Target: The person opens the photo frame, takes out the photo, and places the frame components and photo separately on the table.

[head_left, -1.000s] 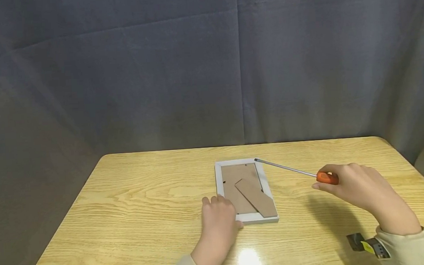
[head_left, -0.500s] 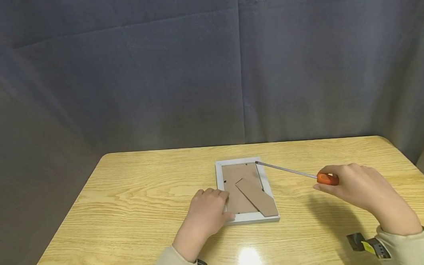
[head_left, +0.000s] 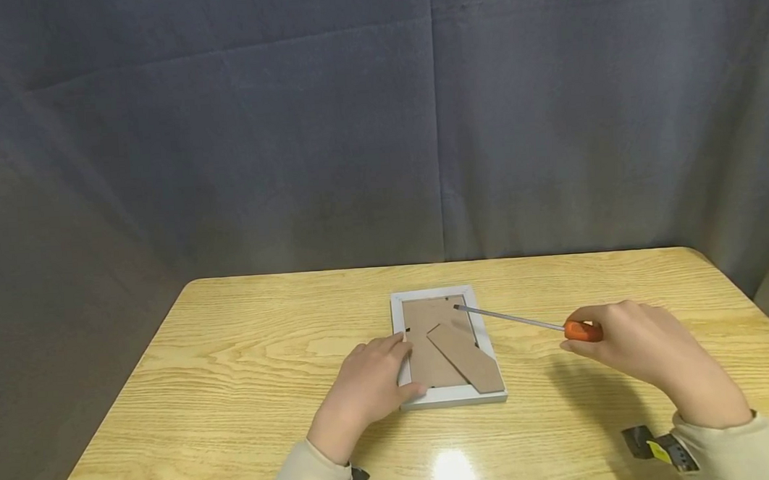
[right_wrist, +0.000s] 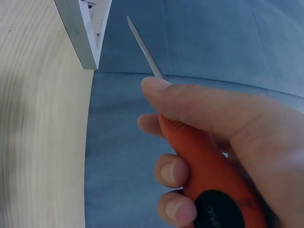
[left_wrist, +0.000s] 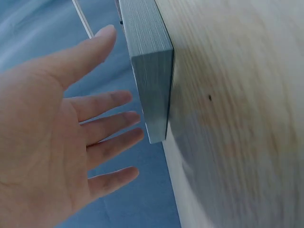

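A picture frame (head_left: 402, 311) with a white border lies back side up on the table, its brown backing board (head_left: 423, 354) and slanted easel leg (head_left: 465, 359) showing. My right hand (head_left: 631, 339) grips the orange handle of a flathead screwdriver (head_left: 512, 318), thumb (right_wrist: 180, 97) along the front of the handle. The blade slants left, its tip over the upper right part of the backing board in the head view and apart from the frame in the right wrist view. At the frame's lower left side is my left hand (head_left: 369, 382), fingers (left_wrist: 111, 126) extended and spread, holding nothing.
Small dark tabs (head_left: 408, 330) sit along the inner edge of the border. The wooden table (head_left: 247, 349) reaches back to a dark blue-grey curtain (head_left: 288, 143). A dark camera (head_left: 676, 451) is strapped at the right wrist.
The left hand has loosened and slid left from the frame's lower left corner. The screwdriver tip has gone from the frame's top right corner to over the backing board, moving left and nearer.
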A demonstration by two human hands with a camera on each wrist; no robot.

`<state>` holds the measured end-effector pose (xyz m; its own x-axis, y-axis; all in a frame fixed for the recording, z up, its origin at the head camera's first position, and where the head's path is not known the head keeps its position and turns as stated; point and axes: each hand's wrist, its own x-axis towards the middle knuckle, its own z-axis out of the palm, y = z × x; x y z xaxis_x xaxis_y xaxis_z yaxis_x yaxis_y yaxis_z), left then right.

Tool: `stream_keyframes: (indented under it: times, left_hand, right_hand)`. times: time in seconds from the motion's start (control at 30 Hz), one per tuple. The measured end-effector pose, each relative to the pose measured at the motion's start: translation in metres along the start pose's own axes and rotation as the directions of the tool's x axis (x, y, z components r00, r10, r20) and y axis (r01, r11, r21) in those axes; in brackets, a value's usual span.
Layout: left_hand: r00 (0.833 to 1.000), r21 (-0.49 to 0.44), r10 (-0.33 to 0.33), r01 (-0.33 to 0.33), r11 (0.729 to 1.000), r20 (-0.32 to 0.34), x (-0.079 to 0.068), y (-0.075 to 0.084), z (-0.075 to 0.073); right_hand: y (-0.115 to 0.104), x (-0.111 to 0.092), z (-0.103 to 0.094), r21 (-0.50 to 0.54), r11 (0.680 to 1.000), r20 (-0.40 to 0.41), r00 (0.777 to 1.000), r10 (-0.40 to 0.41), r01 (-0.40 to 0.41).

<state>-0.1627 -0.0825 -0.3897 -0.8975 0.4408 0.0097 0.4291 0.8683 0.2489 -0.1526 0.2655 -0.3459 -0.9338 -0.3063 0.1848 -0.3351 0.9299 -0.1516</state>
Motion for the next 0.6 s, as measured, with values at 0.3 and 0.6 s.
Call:
stream_keyframes:
  times: [0.3, 0.6]
  left_hand:
    - [0.999, -0.088, -0.018, 0.022, 0.996, 0.048, 0.003, -0.012, 0.002]
    - [0.997, -0.115, -0.034, 0.042, 0.992, 0.071, 0.003, -0.014, 0.004]
  right_hand:
    - [-0.009, 0.003, 0.008, 0.003, 0.999, 0.013, 0.999, -0.032, 0.032]
    - [-0.021, 0.008, 0.019, 0.002, 0.997, 0.025, 0.997, -0.071, 0.071]
